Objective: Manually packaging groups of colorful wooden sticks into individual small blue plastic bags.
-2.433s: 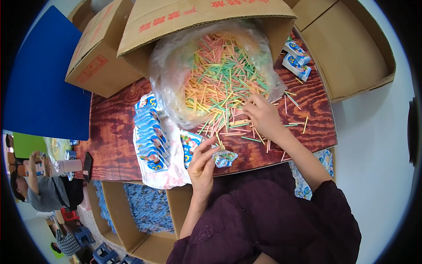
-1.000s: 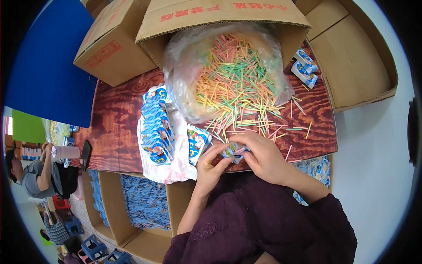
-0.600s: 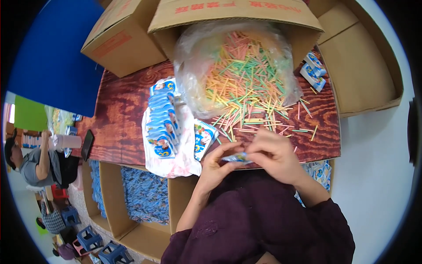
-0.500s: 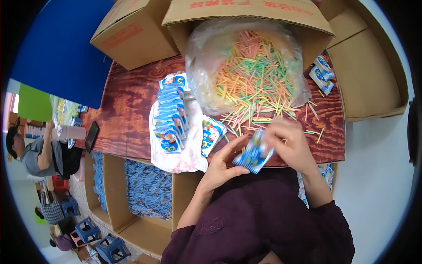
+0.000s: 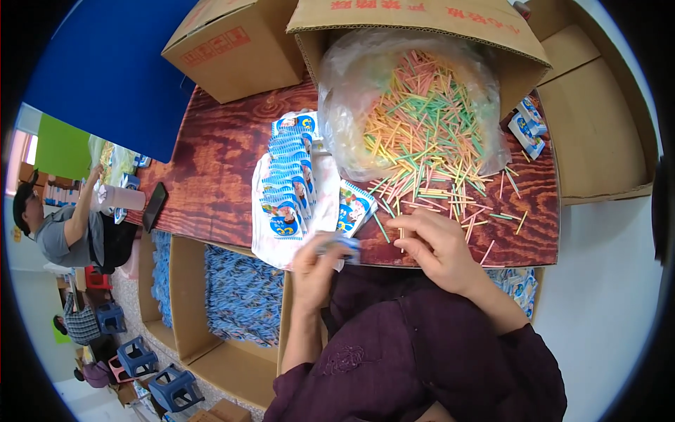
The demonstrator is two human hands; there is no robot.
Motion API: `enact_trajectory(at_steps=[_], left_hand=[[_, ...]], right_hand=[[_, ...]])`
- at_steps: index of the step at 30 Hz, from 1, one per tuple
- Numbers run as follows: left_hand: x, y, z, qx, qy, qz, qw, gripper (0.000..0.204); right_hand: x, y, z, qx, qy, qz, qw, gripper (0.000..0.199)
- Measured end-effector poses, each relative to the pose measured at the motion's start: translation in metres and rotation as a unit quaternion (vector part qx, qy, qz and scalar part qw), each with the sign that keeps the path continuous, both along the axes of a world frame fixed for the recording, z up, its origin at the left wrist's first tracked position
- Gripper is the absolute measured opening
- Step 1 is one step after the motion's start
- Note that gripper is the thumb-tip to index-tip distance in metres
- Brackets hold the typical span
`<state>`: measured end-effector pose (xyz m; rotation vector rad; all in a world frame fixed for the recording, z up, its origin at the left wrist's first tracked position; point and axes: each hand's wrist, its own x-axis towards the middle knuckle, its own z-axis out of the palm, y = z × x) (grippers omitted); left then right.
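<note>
My left hand [image 5: 313, 276], at the table's front edge, grips a small blue-and-white packet [image 5: 342, 247], which is smeared by motion. To its right, my right hand [image 5: 446, 254] has finger and thumb closing around a thin stick [image 5: 401, 233] at the near side of the spilled sticks. Pink, green, yellow and orange sticks [image 5: 429, 112] fill a clear plastic bag [image 5: 341, 105] and spread out toward me. A row of overlapping blue-and-white packets [image 5: 287, 179] lies on a white and pink cloth [image 5: 261, 243]. Another packet [image 5: 354, 209] rests just beside the cloth.
The bag sits in a tipped cardboard box [image 5: 415, 17]. A closed carton [image 5: 235, 56] stands at the back left, an open one [image 5: 598, 119] at right. Packets [image 5: 527, 130] lie near the right edge. Below the table, a carton holds blue packets [image 5: 242, 299]. Another person [image 5: 67, 228] sits at left.
My left hand has moved left toward the row of packets with the packet. My right hand has let go of that packet and lowered to the loose sticks. The view has shifted slightly.
</note>
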<state>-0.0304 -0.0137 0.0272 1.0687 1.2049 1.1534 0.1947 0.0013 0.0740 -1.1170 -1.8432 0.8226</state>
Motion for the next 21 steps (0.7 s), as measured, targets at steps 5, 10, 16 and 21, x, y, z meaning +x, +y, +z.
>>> enact_trajectory(at_steps=[5,10,16,21], left_hand=[[-0.072,0.016,-0.029,0.088,0.014,0.197,0.976,0.019],[-0.073,0.050,-0.067,0.118,0.103,0.223,0.962,0.028],[-0.025,0.024,-0.051,0.309,0.464,0.193,0.807,0.041],[0.020,0.028,-0.042,0.298,0.514,-0.003,0.805,0.027]], right_hand=[[0.006,-0.006,-0.017,-0.060,-0.023,0.020,0.998,0.014],[-0.007,-0.009,-0.022,-0.034,-0.036,0.041,0.998,0.012],[0.013,-0.012,-0.026,-0.069,-0.026,-0.016,0.997,0.011],[0.008,-0.013,-0.025,-0.042,-0.031,0.000,0.999,0.011]])
